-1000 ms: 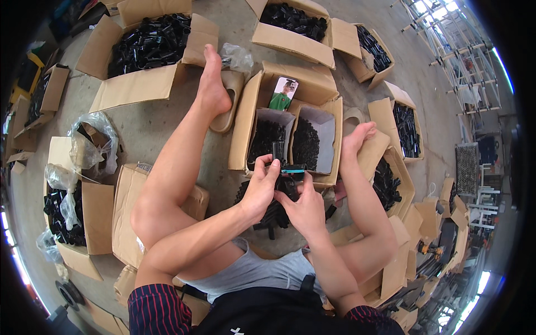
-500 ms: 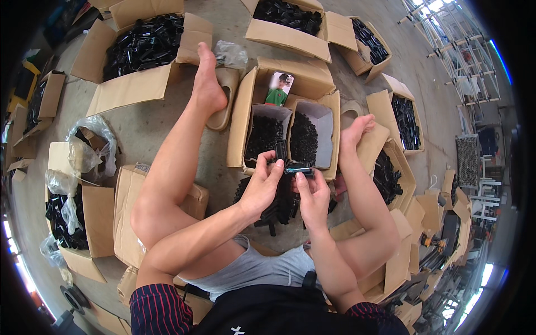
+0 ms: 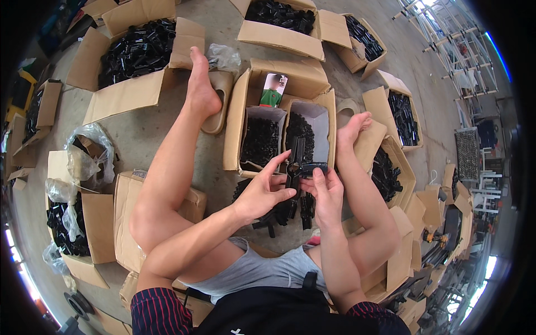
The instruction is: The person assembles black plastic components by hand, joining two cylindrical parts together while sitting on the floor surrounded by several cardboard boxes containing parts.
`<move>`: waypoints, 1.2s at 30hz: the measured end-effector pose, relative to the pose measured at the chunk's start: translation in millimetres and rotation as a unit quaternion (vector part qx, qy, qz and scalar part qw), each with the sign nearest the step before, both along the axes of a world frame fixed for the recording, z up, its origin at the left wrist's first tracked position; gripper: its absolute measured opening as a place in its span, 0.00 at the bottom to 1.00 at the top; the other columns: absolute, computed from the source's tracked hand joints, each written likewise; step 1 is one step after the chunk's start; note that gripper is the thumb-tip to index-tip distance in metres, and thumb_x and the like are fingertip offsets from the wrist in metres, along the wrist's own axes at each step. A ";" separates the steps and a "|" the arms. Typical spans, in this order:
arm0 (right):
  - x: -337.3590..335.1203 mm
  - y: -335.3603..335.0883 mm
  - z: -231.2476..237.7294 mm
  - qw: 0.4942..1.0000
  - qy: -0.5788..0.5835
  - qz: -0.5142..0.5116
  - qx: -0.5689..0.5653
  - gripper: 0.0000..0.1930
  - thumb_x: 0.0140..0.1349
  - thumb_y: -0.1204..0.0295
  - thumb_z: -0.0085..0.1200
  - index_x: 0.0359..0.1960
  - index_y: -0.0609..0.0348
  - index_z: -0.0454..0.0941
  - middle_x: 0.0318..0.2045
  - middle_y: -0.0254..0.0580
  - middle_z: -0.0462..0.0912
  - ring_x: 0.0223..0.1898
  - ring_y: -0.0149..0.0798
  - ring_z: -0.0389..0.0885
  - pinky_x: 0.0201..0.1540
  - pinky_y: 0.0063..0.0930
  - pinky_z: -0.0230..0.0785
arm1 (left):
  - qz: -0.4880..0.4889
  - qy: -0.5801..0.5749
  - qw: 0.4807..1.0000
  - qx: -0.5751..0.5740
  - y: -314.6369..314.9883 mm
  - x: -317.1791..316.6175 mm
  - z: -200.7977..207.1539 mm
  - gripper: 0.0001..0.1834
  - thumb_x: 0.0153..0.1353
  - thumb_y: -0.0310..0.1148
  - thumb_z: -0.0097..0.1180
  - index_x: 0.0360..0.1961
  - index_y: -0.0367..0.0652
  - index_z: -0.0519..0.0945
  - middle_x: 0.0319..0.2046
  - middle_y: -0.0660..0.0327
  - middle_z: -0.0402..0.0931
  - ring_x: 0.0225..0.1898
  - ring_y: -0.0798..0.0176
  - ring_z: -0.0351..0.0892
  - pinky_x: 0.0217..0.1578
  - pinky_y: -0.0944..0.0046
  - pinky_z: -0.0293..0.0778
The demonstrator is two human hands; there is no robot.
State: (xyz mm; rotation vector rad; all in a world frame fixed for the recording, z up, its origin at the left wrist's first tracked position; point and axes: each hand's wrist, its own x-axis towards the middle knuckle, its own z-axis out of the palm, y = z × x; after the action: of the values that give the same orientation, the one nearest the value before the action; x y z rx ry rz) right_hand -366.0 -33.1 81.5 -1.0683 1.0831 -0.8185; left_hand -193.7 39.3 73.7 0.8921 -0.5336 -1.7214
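Observation:
A black plastic piece with several arms (image 3: 300,166) is held over the near edge of an open cardboard box (image 3: 237,125). My right hand (image 3: 326,192) pinches its right arm between thumb and fingers. At the left side, my left hand (image 3: 262,192) has its thumb on the lower arm and its index finger stretched up along the piece; its other fingertips are partly hidden. Two grey-lined bins in the box hold small black parts (image 3: 261,137). Below the hands, more black pieces (image 3: 273,218) lie in a heap between my legs.
Cardboard boxes of black plastic parts stand around me: a large one (image 3: 139,47) far left, others far ahead (image 3: 279,17) and at the right (image 3: 402,120). A picture card (image 3: 273,89) leans inside the middle box. Clear plastic bags (image 3: 92,153) lie left. Metal racks (image 3: 446,50) stand far right.
The small dark pieces at my fingertips now appear as one larger branching piece. My left hand has opened wider around it, and my right hand has moved slightly right and down.

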 end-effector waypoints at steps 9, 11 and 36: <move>0.7 5.9 -1.3 0.999 0.023 -0.040 -0.014 0.19 0.71 0.62 0.58 0.50 0.70 0.76 0.41 0.45 0.85 0.39 0.36 0.87 0.44 0.29 0.82 | 0.039 -0.026 0.999 0.011 -2.4 -5.7 -18.6 0.34 0.61 0.18 0.65 0.68 0.35 0.67 0.52 0.57 0.82 0.50 0.70 0.81 0.53 0.66 0.79; 2.0 6.8 -3.4 0.998 0.018 -0.048 -0.035 0.20 0.71 0.62 0.58 0.51 0.70 0.76 0.41 0.46 0.85 0.39 0.37 0.87 0.45 0.29 0.82 | 0.043 -0.013 0.999 0.020 -2.1 -5.9 -17.4 0.31 0.60 0.19 0.66 0.65 0.36 0.72 0.52 0.57 0.82 0.50 0.70 0.81 0.53 0.66 0.79; 8.0 11.0 -17.2 0.997 -0.051 -0.061 -0.024 0.19 0.73 0.61 0.55 0.52 0.69 0.74 0.41 0.46 0.84 0.39 0.40 0.87 0.44 0.32 0.82 | 0.033 -0.026 0.998 0.044 -7.1 4.3 -14.4 0.28 0.58 0.19 0.68 0.60 0.34 0.75 0.46 0.56 0.84 0.47 0.70 0.83 0.51 0.68 0.80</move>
State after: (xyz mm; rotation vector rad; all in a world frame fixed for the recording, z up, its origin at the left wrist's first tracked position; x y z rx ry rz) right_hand -358.1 -22.2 64.4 -0.9971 1.0529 -0.9914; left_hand -189.4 32.2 59.2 1.0085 -0.4593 -1.6757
